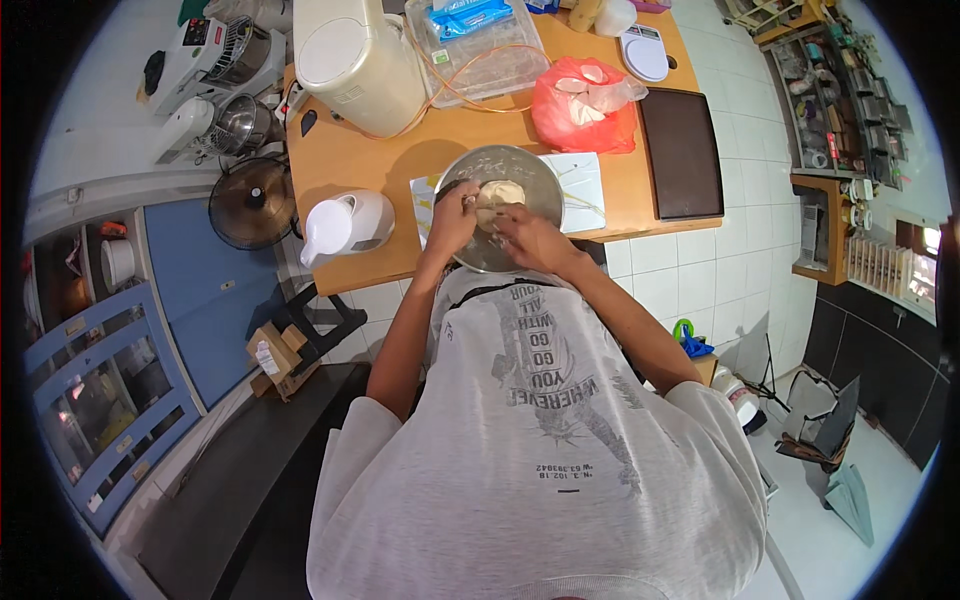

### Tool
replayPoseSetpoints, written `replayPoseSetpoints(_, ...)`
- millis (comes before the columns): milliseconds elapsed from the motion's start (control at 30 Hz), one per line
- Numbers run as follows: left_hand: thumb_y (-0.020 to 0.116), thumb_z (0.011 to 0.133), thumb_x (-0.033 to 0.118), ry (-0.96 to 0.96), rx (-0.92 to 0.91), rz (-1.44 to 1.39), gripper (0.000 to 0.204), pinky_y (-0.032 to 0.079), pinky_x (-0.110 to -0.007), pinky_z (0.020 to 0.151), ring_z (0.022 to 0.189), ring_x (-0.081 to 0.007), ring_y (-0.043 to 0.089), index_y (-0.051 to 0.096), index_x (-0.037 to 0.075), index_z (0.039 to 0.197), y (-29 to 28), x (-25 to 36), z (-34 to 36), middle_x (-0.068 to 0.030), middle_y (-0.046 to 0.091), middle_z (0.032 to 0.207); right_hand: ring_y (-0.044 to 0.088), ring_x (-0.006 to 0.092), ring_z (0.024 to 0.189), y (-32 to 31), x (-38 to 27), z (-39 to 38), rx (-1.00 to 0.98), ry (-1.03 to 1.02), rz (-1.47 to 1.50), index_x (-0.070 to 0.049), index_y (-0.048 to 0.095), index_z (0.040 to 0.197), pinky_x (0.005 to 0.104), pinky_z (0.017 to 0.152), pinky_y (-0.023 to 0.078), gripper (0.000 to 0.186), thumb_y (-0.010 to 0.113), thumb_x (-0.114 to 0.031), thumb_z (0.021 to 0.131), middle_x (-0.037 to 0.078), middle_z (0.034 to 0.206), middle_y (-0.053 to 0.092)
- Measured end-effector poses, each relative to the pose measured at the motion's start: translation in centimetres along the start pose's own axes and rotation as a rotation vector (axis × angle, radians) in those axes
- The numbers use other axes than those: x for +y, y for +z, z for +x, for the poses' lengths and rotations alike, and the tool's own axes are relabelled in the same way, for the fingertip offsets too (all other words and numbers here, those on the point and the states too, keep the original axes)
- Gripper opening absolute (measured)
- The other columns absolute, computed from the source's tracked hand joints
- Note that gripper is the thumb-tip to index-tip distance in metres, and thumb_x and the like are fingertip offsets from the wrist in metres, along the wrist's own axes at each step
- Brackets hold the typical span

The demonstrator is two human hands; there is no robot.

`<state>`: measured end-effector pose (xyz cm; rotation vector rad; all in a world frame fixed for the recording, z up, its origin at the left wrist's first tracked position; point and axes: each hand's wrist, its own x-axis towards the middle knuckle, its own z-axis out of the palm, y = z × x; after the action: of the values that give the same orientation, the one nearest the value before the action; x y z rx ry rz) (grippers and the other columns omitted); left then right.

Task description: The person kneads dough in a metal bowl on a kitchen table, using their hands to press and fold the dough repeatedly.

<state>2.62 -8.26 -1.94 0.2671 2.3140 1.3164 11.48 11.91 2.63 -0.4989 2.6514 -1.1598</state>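
A pale lump of dough [501, 192] lies in a round metal bowl [548, 185], whose inner wall has whitish smears. My left hand [456, 214] is inside the bowl's left side, fingers curled in against the dough's edge. From the right, my right hand [530, 238] reaches over the near rim, its bent fingers gripping the near part of the dough. Beneath the bowl is a white board [585, 190] with grey and yellow streaks. The fingertips are partly hidden by the dough and the hands themselves.
A white jug [345, 228] stands left of the bowl on the wooden table [400, 165]. Behind are a cream appliance [365, 75], a clear plastic box [485, 60], a red plastic bag [585, 110] and a white scale [645, 55]. A dark tray [683, 155] lies at the right edge.
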Motion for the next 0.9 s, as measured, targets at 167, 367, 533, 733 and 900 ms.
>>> replayPoseSetpoints(167,0.044,0.112,0.013,-0.284,-0.101,-0.525,0.037,0.056,-0.043,0.102,0.127,-0.0271,0.063,0.054,0.004,0.147,-0.2,-0.1,-0.1,-0.014,0.062,0.144,0.06,0.0502,0.115,2.6,2.0,2.7,0.141,0.051,0.061,0.003,0.06,0.121,0.0521,0.101,0.054,0.046,0.074,-0.008,0.078,0.027,0.122,0.057)
replayPoseSetpoints(367,0.043,0.114,0.018,-0.402,-0.11,-0.537,0.038,0.057,-0.045,0.101,0.129,-0.0284,0.062,0.051,0.003,0.148,-0.1,1.3,-1.3,-0.015,0.06,0.138,0.061,0.0525,0.114,2.2,2.4,4.8,-0.042,0.073,-0.077,0.004,0.049,0.13,0.0531,0.099,0.055,0.071,0.08,-0.011,0.067,0.032,0.119,0.053)
replayPoseSetpoints(533,0.042,0.114,0.019,-0.384,-0.121,-0.572,0.039,0.061,-0.046,0.097,0.13,-0.031,0.062,0.05,0.002,0.148,0.3,1.6,-1.8,-0.0167,0.06,0.137,0.07,0.0401,0.098,0.1,3.8,5.1,-0.018,0.072,0.239,0.002,0.061,0.116,0.0466,0.089,0.058,0.047,0.078,-0.01,0.074,0.023,0.106,0.065)
replayPoseSetpoints(733,0.043,0.113,0.018,-0.337,-0.234,-0.617,0.043,0.065,-0.048,0.095,0.128,-0.0373,0.064,0.044,-0.001,0.152,0.3,2.6,-2.1,-0.02,0.058,0.139,0.071,0.0206,0.1,-3.0,3.7,3.1,0.369,0.117,0.608,0.001,0.068,0.118,0.0356,0.09,0.057,0.027,0.07,0.001,0.091,0.011,0.108,0.072)
replayPoseSetpoints(900,0.05,0.11,0.019,-0.269,-0.196,-0.534,0.047,0.066,-0.044,0.084,0.1,-0.0333,0.075,0.045,-0.002,0.152,2.1,1.7,-2.3,-0.0245,0.07,0.116,0.062,0.0403,0.121,-2.2,2.8,2.0,0.243,0.172,0.079,-0.001,0.063,0.131,0.0475,0.104,0.053,0.053,0.078,-0.008,0.08,0.021,0.127,0.064)
